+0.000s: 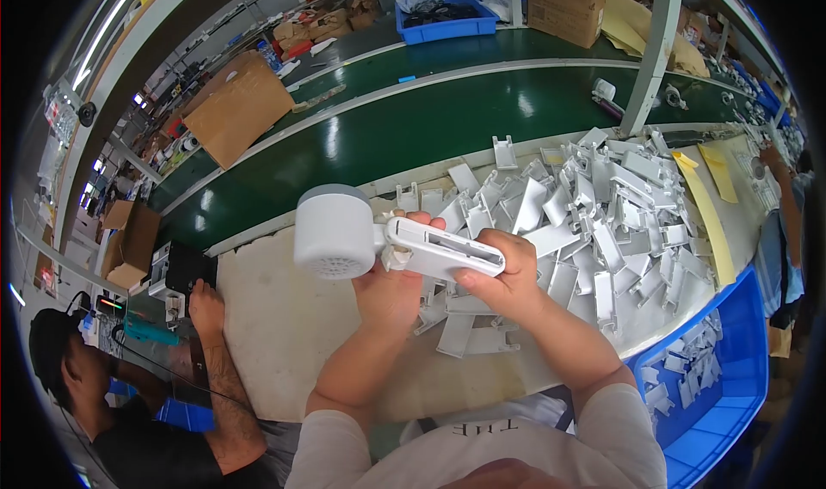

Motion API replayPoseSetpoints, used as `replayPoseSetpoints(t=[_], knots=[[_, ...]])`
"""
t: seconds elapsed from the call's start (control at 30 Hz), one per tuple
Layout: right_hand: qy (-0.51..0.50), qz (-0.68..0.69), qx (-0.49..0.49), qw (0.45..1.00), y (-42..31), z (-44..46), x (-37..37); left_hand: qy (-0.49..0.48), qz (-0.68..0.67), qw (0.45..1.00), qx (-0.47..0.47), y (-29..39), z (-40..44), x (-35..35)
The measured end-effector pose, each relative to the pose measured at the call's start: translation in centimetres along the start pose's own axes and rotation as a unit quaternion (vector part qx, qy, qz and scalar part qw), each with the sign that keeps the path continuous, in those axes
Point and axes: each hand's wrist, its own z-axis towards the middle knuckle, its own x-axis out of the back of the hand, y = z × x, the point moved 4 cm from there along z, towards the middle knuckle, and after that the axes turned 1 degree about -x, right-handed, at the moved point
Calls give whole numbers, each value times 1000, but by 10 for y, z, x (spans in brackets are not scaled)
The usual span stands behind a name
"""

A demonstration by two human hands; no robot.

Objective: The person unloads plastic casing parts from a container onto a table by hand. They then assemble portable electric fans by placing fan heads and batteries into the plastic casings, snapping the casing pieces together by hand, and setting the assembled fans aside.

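Note:
A white plastic device is held up over the table, its drum-shaped head with a small hole grille pointing left. Its handle runs to the right and shows a long open slot on the upper face. My left hand is closed around the handle near the joint with the head; some of its fingers are hidden behind. At the handle's right end, my right hand grips with thumb in front and fingers behind. Many loose white plastic covers lie heaped just beyond and to the right of my hands.
A green conveyor belt runs behind the table, carrying a similar device. A blue bin with more white parts stands lower right. A co-worker sits at left. A metal post rises at the back right.

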Motion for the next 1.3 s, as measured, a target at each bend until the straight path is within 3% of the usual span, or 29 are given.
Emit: replayPoseSetpoints(t=[0.07, 0.13, 0.2, 0.27, 0.33, 0.37, 0.43, 0.5, 0.53, 0.57, 0.73, 0.8, 0.87, 0.93, 0.97, 1.0, 1.03, 1.07, 1.1, 1.13, 1.17, 1.2, 1.27, 1.3], knots=[[-3, -75, 137, 988, -5, -1, -1, -106, -12, 994, 15, 6, 1, -7], [-9, -76, 115, 990, -4, -3, -4, -111, 2, 994, 14, 6, 3, -11], [-2, 24, -70, 997, 8, -3, -11, -28, 42, 999, 16, 5, 6, -6], [-23, 30, -98, 994, 6, 0, -14, -30, 49, 998, 0, 6, 14, 0], [-108, -126, -101, 981, 1, 3, -17, -44, 117, 992, 14, 11, 29, 10], [-107, -128, -101, 981, 1, 4, -14, -69, 149, 986, 21, 17, 37, 14], [-163, -280, -6, 946, -4, 5, -8, -33, 321, 944, 69, 33, 56, 53], [-161, -324, 45, 931, -9, 19, 16, -30, 596, 802, 17, 51, 69, 98], [-160, -367, 99, 911, -12, 31, 32, -31, 727, 686, -7, 63, 68, 108], [-165, -405, 92, 894, -9, 43, 49, -32, 835, 549, -29, 74, 63, 121], [-113, -638, 107, 754, 51, 109, 172, 67, 926, 359, 94, 139, 42, 225], [-94, -656, 30, 748, 98, 129, 236, 112, 928, 321, 153, 152, 39, 249], [-78, -605, -64, 790, 145, 149, 289, 155, 913, 310, 214, 159, 36, 251], [-37, -606, -125, 785, 179, 166, 321, 124, 965, 209, 99, 156, 35, 247], [-27, -616, -141, 774, 191, 172, 333, 124, 964, 208, 106, 151, 34, 248], [-32, -637, -160, 754, 204, 179, 344, 91, 974, 203, 32, 143, 36, 239], [-26, -687, -143, 712, 215, 182, 352, 56, 978, 198, -42, 135, 36, 229], [-23, -734, -124, 667, 226, 185, 359, 55, 978, 197, -31, 127, 36, 225], [-33, -734, -126, 667, 242, 187, 371, 24, 966, 252, -58, 115, 38, 214], [-83, -685, -154, 707, 266, 191, 387, -5, 948, 307, -87, 104, 41, 203], [-128, -632, -180, 743, 281, 194, 393, -3, 948, 308, -85, 95, 42, 194], [-130, -633, -178, 742, 280, 199, 389, -27, 943, 319, -94, 85, 44, 183], [-176, -710, -256, 632, 264, 201, 368, -50, 936, 332, -102, 71, 45, 168], [-177, -712, -255, 630, 252, 201, 356, -76, 925, 355, -111, 66, 44, 160]])
